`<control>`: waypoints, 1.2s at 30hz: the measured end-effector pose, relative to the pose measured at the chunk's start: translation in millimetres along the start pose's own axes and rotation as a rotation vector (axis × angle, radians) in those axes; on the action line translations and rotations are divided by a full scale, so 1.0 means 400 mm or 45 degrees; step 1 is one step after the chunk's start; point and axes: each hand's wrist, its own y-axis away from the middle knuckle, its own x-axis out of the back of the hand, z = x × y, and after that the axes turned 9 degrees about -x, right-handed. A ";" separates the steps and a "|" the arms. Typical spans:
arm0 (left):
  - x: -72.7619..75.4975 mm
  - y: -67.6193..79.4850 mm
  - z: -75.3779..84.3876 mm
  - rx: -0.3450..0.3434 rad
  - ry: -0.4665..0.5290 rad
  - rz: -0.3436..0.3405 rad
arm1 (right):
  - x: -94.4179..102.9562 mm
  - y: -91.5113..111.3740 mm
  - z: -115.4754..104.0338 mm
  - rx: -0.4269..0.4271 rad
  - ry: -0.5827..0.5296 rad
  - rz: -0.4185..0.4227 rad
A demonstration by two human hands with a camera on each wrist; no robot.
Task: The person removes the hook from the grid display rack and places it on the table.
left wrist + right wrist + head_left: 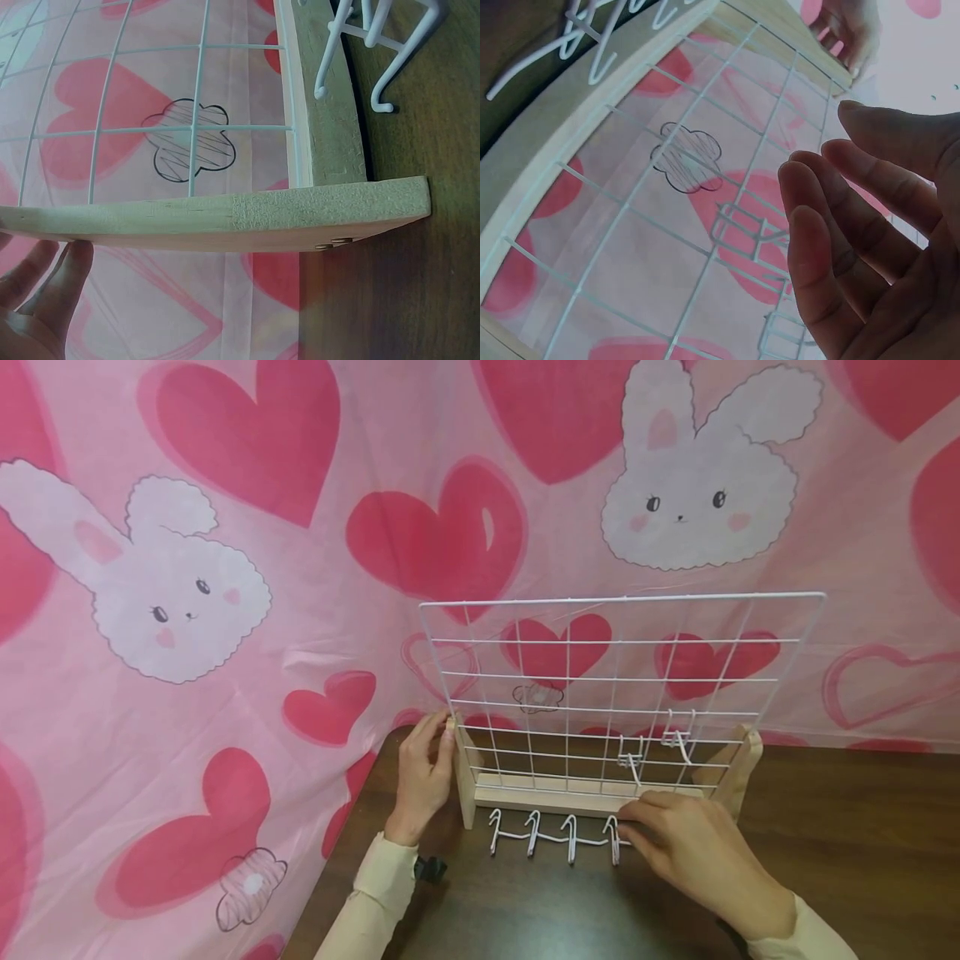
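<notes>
A white wire grid rack [567, 680] stands between two wooden side boards, joined low down by a pale wooden bar. Against the outer face of the left side board [247, 217], near its top, rest the fingertips of my left hand [422, 785]. My right hand [697, 847] hovers low in front of the grid, beside the right end of a row of white wire hooks [572, 841]. In the right wrist view its fingers [810, 255] are loosely bent with nothing between them. Two white wire hooks, one lower [630, 762] and one higher [678, 739], hang on the grid's right half.
The rack stands on a dark brown wooden table [855, 843], whose left edge runs past my left forearm. Pink cloth [315, 610] with red hearts and white rabbits hangs close behind. A small black object [431, 869] sits at my left wrist.
</notes>
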 end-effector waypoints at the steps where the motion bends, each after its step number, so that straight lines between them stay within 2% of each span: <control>1: 0.000 0.000 0.000 -0.007 -0.002 0.002 | 0.001 -0.001 -0.001 -0.001 -0.002 0.016; 14: -0.001 0.001 -0.007 -0.006 -0.005 0.003 | 0.034 -0.016 0.003 -0.043 0.001 0.204; 21: 0.000 0.003 -0.004 0.008 -0.020 -0.006 | 0.062 -0.019 0.000 -0.103 -0.052 0.186; 30: 0.000 0.003 -0.001 0.025 -0.013 -0.014 | 0.064 -0.031 0.010 -0.071 -0.112 0.392; 36: -0.001 0.003 -0.004 0.018 -0.021 -0.008 | 0.065 -0.029 0.025 -0.093 -0.138 0.472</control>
